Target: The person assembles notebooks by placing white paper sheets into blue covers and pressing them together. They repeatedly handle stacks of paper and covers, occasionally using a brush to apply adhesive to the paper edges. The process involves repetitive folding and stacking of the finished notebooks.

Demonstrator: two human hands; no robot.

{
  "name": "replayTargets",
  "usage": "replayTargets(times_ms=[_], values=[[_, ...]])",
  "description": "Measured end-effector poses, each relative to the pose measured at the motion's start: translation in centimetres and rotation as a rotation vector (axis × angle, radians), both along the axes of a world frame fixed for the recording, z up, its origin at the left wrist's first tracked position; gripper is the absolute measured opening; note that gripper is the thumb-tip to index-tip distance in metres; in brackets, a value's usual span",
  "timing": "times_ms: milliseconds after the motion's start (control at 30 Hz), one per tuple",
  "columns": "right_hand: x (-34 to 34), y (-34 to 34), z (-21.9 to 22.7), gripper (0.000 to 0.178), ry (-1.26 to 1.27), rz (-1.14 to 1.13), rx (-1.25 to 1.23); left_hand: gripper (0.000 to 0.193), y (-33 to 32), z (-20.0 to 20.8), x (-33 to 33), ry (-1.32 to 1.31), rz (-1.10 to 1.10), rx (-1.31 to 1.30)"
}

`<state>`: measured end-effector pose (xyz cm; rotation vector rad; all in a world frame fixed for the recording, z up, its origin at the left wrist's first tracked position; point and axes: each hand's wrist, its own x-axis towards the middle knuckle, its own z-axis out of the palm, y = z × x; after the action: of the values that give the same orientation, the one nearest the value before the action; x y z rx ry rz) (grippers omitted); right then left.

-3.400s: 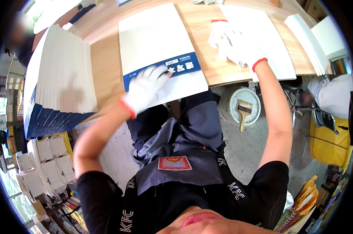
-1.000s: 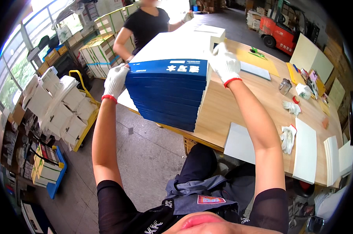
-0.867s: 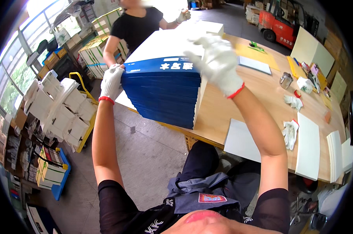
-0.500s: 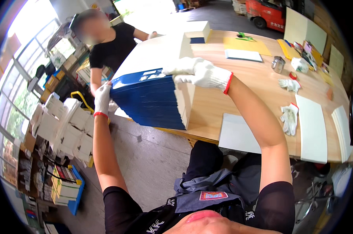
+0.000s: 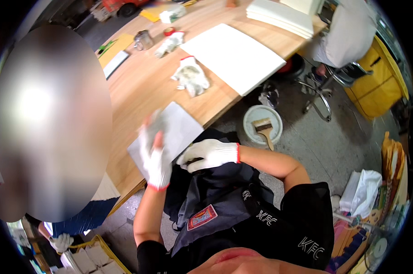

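A grey sheet (image 5: pixel 182 125) lies at the table's near edge. Over its left part is my left hand (image 5: pixel 157 160) in a white glove with a red cuff. The fingers point away from me and are blurred, with the bare-tipped thumb held apart. My right hand (image 5: pixel 209 154), gloved the same way, is by the sheet's near corner. Its fingers bend loosely with a dark gap under them, and I make out nothing held. At lower left, part of the blue-covered stack (image 5: pixel 90 213) shows. Another person's gloved hand (image 5: pixel 61 242) is near it.
On the wooden table (image 5: pixel 129 98) lie two loose gloves (image 5: pixel 191 77), a large white board (image 5: pixel 234 57), red tape (image 5: pixel 169 31) and a metal can (image 5: pixel 143 40). A bucket (image 5: pixel 247 130) with a brush (image 5: pixel 263 130) stands on the floor. A blurred patch hides the left side.
Both my hands have let go of the blue-covered stack and come to the grey sheet. The view has swung right, so the stack now sits at lower left.
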<state>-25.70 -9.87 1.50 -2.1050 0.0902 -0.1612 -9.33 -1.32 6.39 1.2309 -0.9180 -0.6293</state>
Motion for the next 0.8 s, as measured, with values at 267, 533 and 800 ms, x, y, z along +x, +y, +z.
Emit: replayTargets(times_ms=[267,533,800], values=[[-11.3,-0.5,-3.8,0.043,0.142,-0.375,0.127,0.034,-20.0,-3.8,-11.1,1.074,-0.329,0.577],[-14.1,-5.7,-2.1,0.038,-0.152,-0.663,0.117,0.026,-23.8,-2.6,-11.8,0.738,-0.238,0.681],[-13.0,-10.9,-2.0,0.032,-0.222,-0.911,-0.429,0.01,-25.9,-2.9,-10.8,0.759,-0.274,0.656]])
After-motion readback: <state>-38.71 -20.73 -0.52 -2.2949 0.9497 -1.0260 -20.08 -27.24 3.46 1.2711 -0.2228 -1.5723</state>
